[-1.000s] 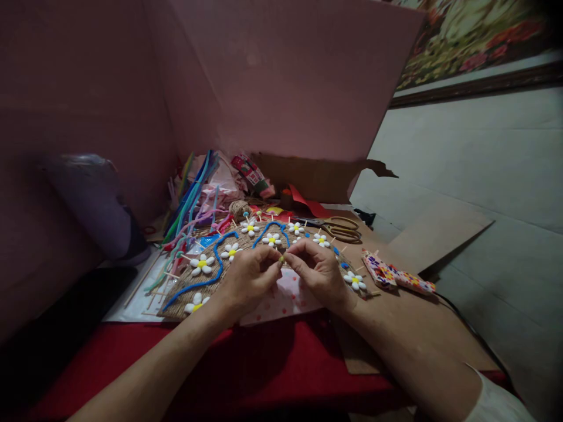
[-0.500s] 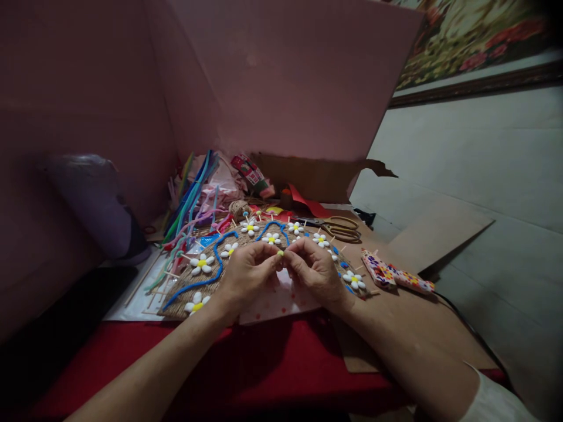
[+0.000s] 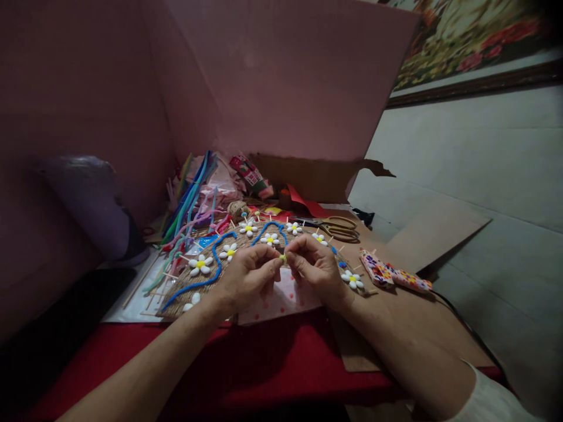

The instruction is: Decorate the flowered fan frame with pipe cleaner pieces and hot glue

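Note:
Pinched between thumb and forefinger of my left hand (image 3: 251, 274) is a small yellow-green piece (image 3: 282, 257), too small to name further. The fingertips of my right hand (image 3: 313, 268) grip its other side. Both hands are raised in front of a fan-shaped panel wound with brown twine (image 3: 178, 305). White daisies with yellow centres (image 3: 200, 265) dot the panel, and a wavy blue fuzzy strip (image 3: 219, 265) runs over it. Thin wooden sticks jut from its edge. White paper with red dots (image 3: 285, 293) lies below my fingers. My hands hide the panel's middle.
Scissors with gold handles (image 3: 341, 228) lie behind the panel. To the right rests a flower-patterned glue gun (image 3: 393, 272) with a cord. Coloured pipe cleaners (image 3: 193, 193) and a twine ball (image 3: 238, 209) are heaped at back left. A large pink board (image 3: 281, 88) stands behind.
The yellow-green piece stays between both hands' fingertips, its shape slightly altered as the fingers shift. The right fingers have turned a little. The view has shifted slightly.

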`<action>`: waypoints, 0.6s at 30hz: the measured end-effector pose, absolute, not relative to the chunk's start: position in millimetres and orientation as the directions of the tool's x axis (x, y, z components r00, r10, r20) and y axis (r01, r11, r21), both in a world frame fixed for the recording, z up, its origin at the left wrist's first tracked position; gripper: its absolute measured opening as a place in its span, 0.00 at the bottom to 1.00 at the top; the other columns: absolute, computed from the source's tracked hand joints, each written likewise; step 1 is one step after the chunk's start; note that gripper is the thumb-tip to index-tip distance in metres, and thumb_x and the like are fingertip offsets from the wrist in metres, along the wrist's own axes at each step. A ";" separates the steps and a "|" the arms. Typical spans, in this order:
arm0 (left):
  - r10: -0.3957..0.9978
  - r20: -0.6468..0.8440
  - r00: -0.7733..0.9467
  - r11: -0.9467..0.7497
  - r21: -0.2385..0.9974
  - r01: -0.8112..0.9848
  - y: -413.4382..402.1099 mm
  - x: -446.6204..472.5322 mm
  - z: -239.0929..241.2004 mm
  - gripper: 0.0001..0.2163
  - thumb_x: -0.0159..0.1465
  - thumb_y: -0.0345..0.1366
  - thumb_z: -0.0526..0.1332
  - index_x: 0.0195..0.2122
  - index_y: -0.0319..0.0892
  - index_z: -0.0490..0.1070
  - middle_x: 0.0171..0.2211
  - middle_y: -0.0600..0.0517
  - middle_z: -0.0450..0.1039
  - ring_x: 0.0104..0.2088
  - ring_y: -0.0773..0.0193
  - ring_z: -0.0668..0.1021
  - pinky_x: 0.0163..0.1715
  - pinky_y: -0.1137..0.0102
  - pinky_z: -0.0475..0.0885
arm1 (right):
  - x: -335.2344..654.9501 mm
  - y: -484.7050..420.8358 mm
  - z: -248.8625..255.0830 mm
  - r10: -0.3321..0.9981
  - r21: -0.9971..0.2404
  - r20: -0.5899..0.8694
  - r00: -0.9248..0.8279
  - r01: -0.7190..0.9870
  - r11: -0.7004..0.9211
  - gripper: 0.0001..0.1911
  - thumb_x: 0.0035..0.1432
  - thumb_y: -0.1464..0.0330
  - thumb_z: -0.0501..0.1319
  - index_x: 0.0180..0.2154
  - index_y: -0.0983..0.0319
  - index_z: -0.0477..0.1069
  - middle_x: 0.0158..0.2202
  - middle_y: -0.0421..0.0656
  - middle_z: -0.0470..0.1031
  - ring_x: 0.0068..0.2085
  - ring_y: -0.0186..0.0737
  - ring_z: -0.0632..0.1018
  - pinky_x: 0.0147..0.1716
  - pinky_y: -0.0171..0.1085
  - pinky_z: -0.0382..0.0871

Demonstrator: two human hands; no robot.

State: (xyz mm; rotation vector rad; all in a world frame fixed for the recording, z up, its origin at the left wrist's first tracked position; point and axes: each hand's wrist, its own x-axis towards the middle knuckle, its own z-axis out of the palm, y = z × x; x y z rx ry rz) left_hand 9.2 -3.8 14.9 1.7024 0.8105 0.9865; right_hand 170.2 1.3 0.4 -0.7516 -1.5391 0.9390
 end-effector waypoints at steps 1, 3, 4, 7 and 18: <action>0.856 0.226 0.464 -0.276 0.960 0.041 -4.3 9.4 15.7 0.09 0.59 0.39 0.57 0.28 0.38 0.66 0.19 0.57 0.65 0.14 0.76 0.66 0.13 0.79 0.60 | 170.4 2.0 0.5 0.873 -0.894 0.447 -0.193 -0.069 0.442 0.09 0.53 0.63 0.62 0.29 0.60 0.64 0.21 0.34 0.62 0.17 0.28 0.63 0.14 0.30 0.57; 0.852 0.201 0.484 -0.224 0.975 -0.012 -5.7 10.0 17.6 0.09 0.58 0.40 0.59 0.29 0.38 0.67 0.20 0.57 0.65 0.13 0.76 0.66 0.12 0.79 0.59 | 170.7 2.7 0.2 0.884 -0.916 0.401 -0.238 -0.120 0.383 0.09 0.53 0.63 0.62 0.28 0.60 0.64 0.20 0.33 0.60 0.16 0.28 0.62 0.13 0.30 0.56; 0.852 0.194 0.487 -0.205 0.978 -0.031 -6.2 10.5 18.3 0.10 0.58 0.40 0.59 0.30 0.38 0.67 0.20 0.57 0.65 0.13 0.76 0.66 0.12 0.79 0.59 | 170.6 2.4 -0.2 0.884 -0.917 0.398 -0.246 -0.120 0.380 0.09 0.53 0.64 0.62 0.28 0.60 0.64 0.19 0.33 0.60 0.16 0.28 0.61 0.13 0.30 0.56; 0.868 0.199 0.455 -0.185 0.980 -0.077 -5.9 11.6 18.2 0.11 0.57 0.41 0.60 0.27 0.38 0.66 0.18 0.58 0.65 0.12 0.77 0.64 0.11 0.80 0.58 | 169.2 -2.1 -1.6 0.834 -0.843 0.523 -0.175 0.037 0.536 0.06 0.55 0.66 0.60 0.29 0.60 0.66 0.21 0.36 0.64 0.19 0.31 0.65 0.17 0.32 0.60; 0.846 0.495 0.199 -0.530 0.820 0.217 -7.0 14.1 11.7 0.07 0.60 0.35 0.57 0.26 0.39 0.66 0.19 0.57 0.63 0.18 0.74 0.65 0.18 0.76 0.60 | 161.9 -17.0 -2.5 0.637 -0.524 0.726 -0.260 0.392 0.756 0.06 0.60 0.72 0.53 0.37 0.62 0.68 0.32 0.43 0.69 0.33 0.37 0.70 0.33 0.36 0.65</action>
